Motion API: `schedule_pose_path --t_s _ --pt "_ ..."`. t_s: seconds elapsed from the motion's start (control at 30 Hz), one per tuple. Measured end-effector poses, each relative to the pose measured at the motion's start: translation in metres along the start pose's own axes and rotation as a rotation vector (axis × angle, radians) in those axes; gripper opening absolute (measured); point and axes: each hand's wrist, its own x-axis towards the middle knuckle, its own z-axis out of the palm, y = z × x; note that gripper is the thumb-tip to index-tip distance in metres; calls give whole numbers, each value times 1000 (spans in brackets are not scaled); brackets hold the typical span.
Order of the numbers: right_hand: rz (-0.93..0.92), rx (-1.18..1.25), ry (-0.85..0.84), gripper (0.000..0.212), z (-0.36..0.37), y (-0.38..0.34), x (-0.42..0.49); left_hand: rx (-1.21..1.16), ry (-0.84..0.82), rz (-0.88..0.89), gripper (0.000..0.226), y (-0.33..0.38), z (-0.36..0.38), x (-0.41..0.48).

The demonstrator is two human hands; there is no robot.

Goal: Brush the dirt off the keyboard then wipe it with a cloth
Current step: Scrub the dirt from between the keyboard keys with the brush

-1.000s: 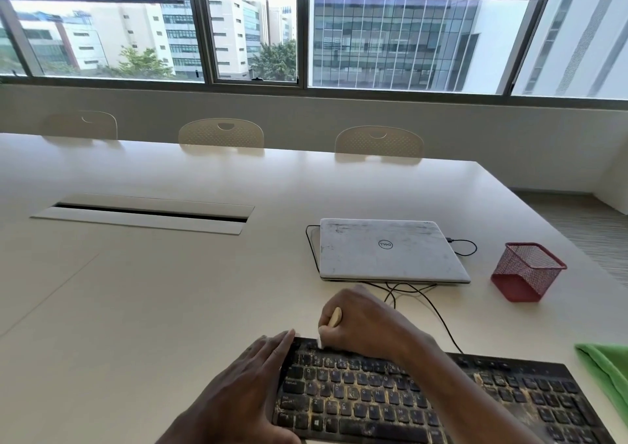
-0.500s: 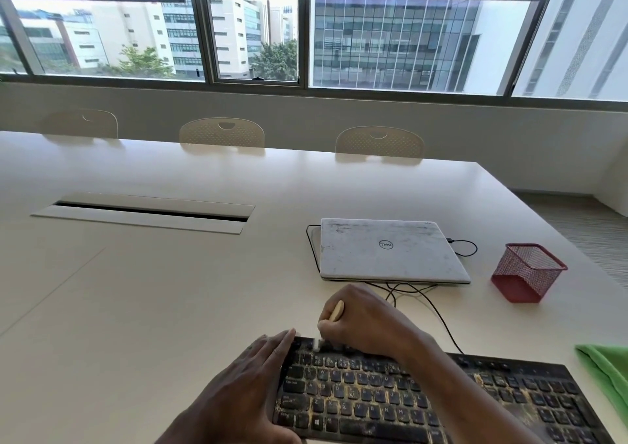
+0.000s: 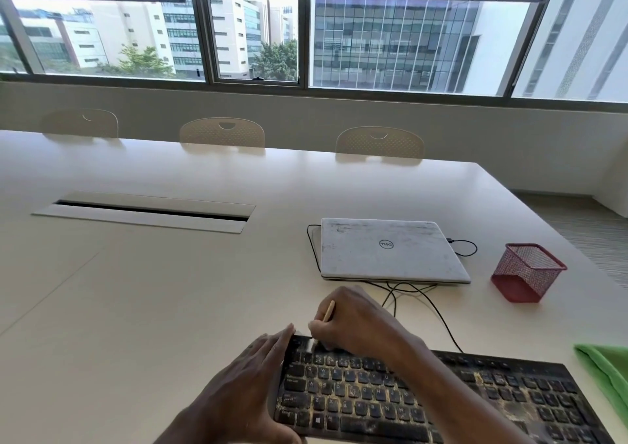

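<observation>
On the white table [image 3: 170, 307], a dusty black keyboard [image 3: 441, 396] lies at the near edge, with a green cloth [image 3: 608, 372] just right of it. The left hand [image 3: 248, 382], fingers straight, rests against the keyboard's left end. The right hand [image 3: 356, 324] grips a small brush [image 3: 328, 311], bristles on the top-left keys.

The black keyboard [image 3: 441, 396] at the desk's near edge is speckled with yellowish-tan dirt, and the brush [image 3: 328, 311] has a pale tan handle and whitish bristles. Towards the right edge of the cream desk [image 3: 153, 290], the cloth [image 3: 608, 372] is bright green, the mesh pot [image 3: 526, 273] is dark red with a fine grid, and the laptop [image 3: 390, 250] is silver-white with grey smudges.
</observation>
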Motion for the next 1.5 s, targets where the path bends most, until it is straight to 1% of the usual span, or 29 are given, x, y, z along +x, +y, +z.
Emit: schedule_pose_path --t_s 0.13,0.2,0.23,0.33,0.37,0.57,0.7,0.77,0.9,0.93,1.07,1.1,1.2,1.23,1.4,1.5 --pt "-3 28 147 33 -2 -4 3 1 -8 -1 147 0 1 1" --pt "-6 59 180 31 1 -7 3 -2 4 5 147 1 -1 0" --pt "-6 58 159 32 3 -7 3 -5 8 10 147 2 -2 0" --pt "0 31 27 38 7 -6 0 -9 5 24 146 3 -3 1" --pt "-2 27 15 38 7 -6 -1 -11 2 20 147 4 -3 1" --pt "-18 69 181 34 8 -11 4 -26 -12 12 149 2 -4 -1" --pt "-4 25 98 39 13 -10 4 -31 -3 -7 154 1 -3 1" --pt "-13 29 63 38 12 -9 3 -38 -7 -13 155 1 -3 1" --pt "-27 7 148 38 8 -8 5 -36 -11 -12 154 1 -3 1" --pt "-33 4 142 37 8 -8 5 -34 -12 -16 154 1 -2 2" --pt "-61 11 -11 38 9 -9 2 -42 -15 -10 152 -1 -1 2" --pt "-68 17 -6 37 9 -9 3 -44 -13 -8 151 0 -2 2" --pt "-81 42 96 31 10 -11 7 -47 -9 12 152 3 -4 1" --pt "-84 47 106 30 11 -12 8 -47 -8 19 153 4 -5 1" --pt "-66 51 -1 33 13 -11 8 -53 -5 18 153 4 -5 1" --pt "-40 -11 8 38 6 -10 9 -43 3 -5 155 2 -2 1"
